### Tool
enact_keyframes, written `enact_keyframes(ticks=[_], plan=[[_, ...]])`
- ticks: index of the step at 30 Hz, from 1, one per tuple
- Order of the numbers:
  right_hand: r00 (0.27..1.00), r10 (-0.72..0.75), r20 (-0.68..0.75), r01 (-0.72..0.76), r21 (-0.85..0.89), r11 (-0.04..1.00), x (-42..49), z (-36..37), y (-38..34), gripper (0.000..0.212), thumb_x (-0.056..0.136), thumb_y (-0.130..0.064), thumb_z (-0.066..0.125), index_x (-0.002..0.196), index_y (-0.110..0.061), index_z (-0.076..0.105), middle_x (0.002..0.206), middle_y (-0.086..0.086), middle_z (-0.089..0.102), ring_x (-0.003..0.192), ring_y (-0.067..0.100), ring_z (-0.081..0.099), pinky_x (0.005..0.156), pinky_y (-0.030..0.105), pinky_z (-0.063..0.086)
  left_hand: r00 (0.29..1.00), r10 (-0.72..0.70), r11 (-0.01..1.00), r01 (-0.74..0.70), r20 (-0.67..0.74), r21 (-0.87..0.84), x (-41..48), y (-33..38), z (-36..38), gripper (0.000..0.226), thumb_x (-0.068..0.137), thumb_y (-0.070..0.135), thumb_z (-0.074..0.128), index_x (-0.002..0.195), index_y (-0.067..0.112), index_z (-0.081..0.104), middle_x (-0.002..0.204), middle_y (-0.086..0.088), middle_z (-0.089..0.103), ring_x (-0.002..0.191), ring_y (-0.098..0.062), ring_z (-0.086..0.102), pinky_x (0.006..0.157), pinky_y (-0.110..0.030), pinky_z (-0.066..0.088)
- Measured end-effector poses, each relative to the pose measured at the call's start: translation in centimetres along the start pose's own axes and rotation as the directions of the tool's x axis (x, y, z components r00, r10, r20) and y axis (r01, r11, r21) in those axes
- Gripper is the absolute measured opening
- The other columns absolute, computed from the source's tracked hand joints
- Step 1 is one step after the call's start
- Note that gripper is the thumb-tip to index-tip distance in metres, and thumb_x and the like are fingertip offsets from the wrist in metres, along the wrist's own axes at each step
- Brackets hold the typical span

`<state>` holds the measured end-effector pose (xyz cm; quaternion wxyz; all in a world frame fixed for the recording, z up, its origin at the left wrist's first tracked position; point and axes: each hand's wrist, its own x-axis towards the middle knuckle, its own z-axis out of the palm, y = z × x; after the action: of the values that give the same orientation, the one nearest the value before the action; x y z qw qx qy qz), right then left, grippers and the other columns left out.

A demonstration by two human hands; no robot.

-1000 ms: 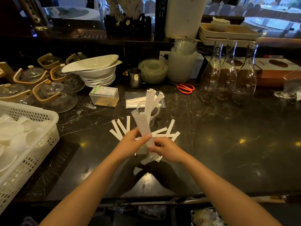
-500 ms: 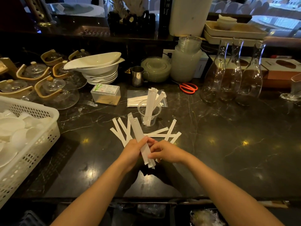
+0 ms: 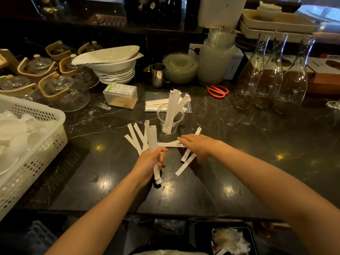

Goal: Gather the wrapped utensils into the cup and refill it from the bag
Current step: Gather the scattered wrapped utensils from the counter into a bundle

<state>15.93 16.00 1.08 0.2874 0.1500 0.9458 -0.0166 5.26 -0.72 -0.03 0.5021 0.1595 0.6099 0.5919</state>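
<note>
A clear plastic cup (image 3: 170,118) stands mid-counter with a few white paper-wrapped utensils (image 3: 172,104) upright in it. Behind it lies a clear bag (image 3: 152,103) holding more of them. Several loose wrapped utensils (image 3: 135,138) fan out on the dark marble to the cup's left, and others (image 3: 184,165) lie in front of it. My left hand (image 3: 149,162) grips a bundle of wrapped utensils (image 3: 153,140) that points up and away. My right hand (image 3: 199,146) lies flat, fingers spread, over the loose ones in front of the cup, pressing on a horizontal one (image 3: 166,144).
A white plastic basket (image 3: 42,144) of white dishes sits at the left. Glass teapots (image 3: 62,89), stacked white bowls (image 3: 114,65), a toothpick box (image 3: 120,95), a steel jug (image 3: 157,75), red scissors (image 3: 218,91) and three glass carafes (image 3: 266,80) ring the back.
My right hand has let go of the bundle and moved right onto the loose utensils on the counter. The left hand keeps the bundle alone.
</note>
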Motion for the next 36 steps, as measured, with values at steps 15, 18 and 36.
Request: enact_keyframes(ticks=[15, 18, 36], plan=[[0.984, -0.058, -0.166, 0.047, -0.066, 0.997, 2.5, 0.7, -0.8, 0.071, 0.066, -0.017, 0.073, 0.126, -0.011, 0.036, 0.13, 0.011, 0.042, 0.114, 0.028, 0.042, 0.09, 0.037, 0.041, 0.998, -0.018, 1.0, 0.018, -0.058, 0.006, 0.1, 0.0, -0.4, 0.02, 0.09, 0.018, 0.043, 0.081, 0.011, 0.059, 0.05, 0.002, 0.04, 0.042, -0.007, 0.034, 0.052, -0.023, 0.032], [0.98, -0.05, -0.192, 0.038, -0.065, 0.997, 2.5, 0.7, -0.9, 0.056, 0.068, -0.016, 0.069, 0.117, -0.01, 0.041, 0.122, 0.011, 0.048, 0.109, 0.027, 0.044, 0.079, 0.032, 0.037, 0.998, -0.024, 1.0, 0.025, -0.065, 0.011, 0.2, 0.0, -0.4, 0.02, 0.091, 0.018, 0.043, 0.084, 0.009, 0.059, 0.049, 0.002, 0.039, 0.044, -0.008, 0.034, 0.052, -0.023, 0.032], [0.996, 0.076, -0.035, -0.078, -0.068, 0.995, 0.4, 1.3, -1.9, 0.031, 0.087, -0.007, 0.049, 0.117, -0.001, 0.044, 0.121, 0.019, 0.051, 0.108, 0.037, 0.055, 0.08, 0.043, 0.045, 0.997, -0.023, 1.0, 0.023, -0.071, 0.002, 0.1, -0.4, -0.4, 0.024, 0.09, 0.016, 0.043, 0.074, 0.011, 0.06, 0.047, 0.002, 0.04, 0.042, -0.009, 0.033, 0.051, -0.024, 0.031]])
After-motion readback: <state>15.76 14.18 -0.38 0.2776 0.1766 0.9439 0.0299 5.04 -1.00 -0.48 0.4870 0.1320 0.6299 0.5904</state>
